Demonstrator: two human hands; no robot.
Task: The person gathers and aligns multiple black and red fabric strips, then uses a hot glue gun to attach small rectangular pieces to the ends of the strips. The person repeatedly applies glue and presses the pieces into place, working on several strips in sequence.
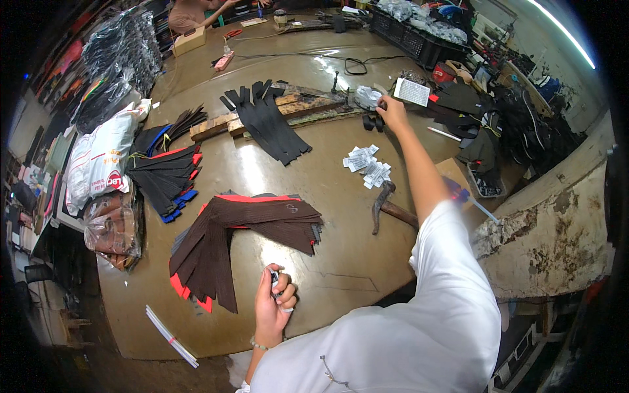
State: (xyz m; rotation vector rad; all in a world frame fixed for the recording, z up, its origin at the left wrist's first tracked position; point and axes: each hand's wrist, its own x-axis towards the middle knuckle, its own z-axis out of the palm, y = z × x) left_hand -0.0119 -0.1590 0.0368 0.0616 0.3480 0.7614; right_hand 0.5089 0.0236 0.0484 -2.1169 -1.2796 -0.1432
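Note:
My left hand (275, 300) is closed near the table's front edge, around something small with dark and whitish parts that I cannot make out. Just beyond it, dark brown fabric strips (229, 226) lie fanned out, with red and grey strips showing underneath. My right arm reaches far forward. The fingers of my right hand (393, 114) pinch at the edge of a small clear plastic bag (368, 97); its contents are unclear. Small black pieces (373, 123) lie beside that hand. Nearer to me is a loose pile of small white printed labels (368, 167).
A hammer (394, 209) lies by my right forearm. Black strips (268, 124) rest across wooden boards (295, 108). Bundled strips (164, 173) and a white plastic sack (105, 154) are at left. White rods (171, 335) lie front left. Another person (190, 16) sits across the table.

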